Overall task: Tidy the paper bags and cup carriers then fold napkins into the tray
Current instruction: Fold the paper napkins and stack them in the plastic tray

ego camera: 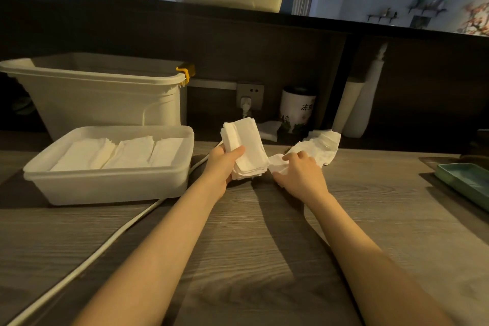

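The green tray (465,182) runs off the right edge; the tea canister (297,111) label is partly legible only.

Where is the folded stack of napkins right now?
The folded napkin stack is mid-frame in the head view, gripped by the left hand, just right of the white tray.
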### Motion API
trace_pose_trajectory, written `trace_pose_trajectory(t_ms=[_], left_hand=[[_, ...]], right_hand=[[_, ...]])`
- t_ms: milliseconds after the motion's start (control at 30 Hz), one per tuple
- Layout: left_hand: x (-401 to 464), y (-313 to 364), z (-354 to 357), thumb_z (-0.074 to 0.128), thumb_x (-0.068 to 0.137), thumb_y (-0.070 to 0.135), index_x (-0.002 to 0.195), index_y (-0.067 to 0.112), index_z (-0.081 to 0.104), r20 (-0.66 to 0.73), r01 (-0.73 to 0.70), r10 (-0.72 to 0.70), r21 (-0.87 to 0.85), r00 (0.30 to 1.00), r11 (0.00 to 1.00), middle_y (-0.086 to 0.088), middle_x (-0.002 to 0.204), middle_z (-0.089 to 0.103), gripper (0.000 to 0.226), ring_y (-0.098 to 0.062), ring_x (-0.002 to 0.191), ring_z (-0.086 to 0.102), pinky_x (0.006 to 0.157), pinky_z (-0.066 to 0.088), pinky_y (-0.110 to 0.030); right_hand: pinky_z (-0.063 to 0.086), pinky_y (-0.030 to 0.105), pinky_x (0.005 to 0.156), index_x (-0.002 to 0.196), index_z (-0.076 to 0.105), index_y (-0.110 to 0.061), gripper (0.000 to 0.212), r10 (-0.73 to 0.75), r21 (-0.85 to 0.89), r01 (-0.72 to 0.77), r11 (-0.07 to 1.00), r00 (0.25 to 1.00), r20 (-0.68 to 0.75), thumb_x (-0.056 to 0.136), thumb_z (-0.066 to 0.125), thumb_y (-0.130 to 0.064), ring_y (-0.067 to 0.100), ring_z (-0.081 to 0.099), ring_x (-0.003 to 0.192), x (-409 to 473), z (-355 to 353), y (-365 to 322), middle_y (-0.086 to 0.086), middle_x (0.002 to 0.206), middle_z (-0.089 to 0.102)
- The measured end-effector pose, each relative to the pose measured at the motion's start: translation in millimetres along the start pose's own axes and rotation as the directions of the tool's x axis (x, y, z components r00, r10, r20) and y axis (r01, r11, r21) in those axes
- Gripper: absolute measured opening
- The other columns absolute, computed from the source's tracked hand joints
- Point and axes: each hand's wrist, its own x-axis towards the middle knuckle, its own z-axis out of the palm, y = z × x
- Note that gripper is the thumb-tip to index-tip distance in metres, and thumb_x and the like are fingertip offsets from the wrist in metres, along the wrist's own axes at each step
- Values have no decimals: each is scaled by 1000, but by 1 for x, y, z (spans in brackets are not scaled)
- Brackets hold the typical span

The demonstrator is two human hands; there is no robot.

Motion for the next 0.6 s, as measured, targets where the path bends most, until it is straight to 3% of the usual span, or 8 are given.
trace_pose_trajectory(t_ms=[200, 400, 500, 600], left_hand=[[-1, 2, -2, 56, 91, 14, 133, 11, 42, -35, 15, -14, 18, 999, 1000, -9, 129, 53, 45, -27, 114, 54, 88, 50, -39], [0, 1, -3, 56, 91, 15, 133, 11, 41, -51, 19, -17, 49, 999, 999, -9, 129, 52, 45, -27, 116, 52, 89, 49, -39], [2, 0, -3, 56, 92, 15, 133, 10, 41, -66, 29, -25, 58, 997, 998, -9, 129, 52, 45, -27, 115, 53, 89, 49, -39], [2, 0, -3, 56, 92, 15, 134, 10, 40, -94, 40, -34, 64, 995, 997, -10, 130, 52, 46, -27, 116, 52, 91, 48, -39]], right_hand=[[42, 35, 95, 140, 38, -11, 59, 21, 1, -21, 1000, 992, 122, 89, 59, -34, 27, 41, 123, -1, -3, -3, 12, 138, 38], [49, 36, 85, 134, 45, -14, 45, 50, 10, -51, 999, 999, 20, 90, 57, -11, 26, 52, 113, -2, -2, 0, 9, 128, 49], [47, 31, 73, 122, 56, -10, 30, 108, 172, -84, 982, 985, -134, 92, 51, -10, 24, 59, 98, 3, -2, 4, 10, 111, 60], [37, 21, 57, 95, 61, -6, 14, 184, 496, -47, 867, 955, -231, 92, 49, -11, 17, 54, 79, 5, -8, 2, 6, 86, 60]])
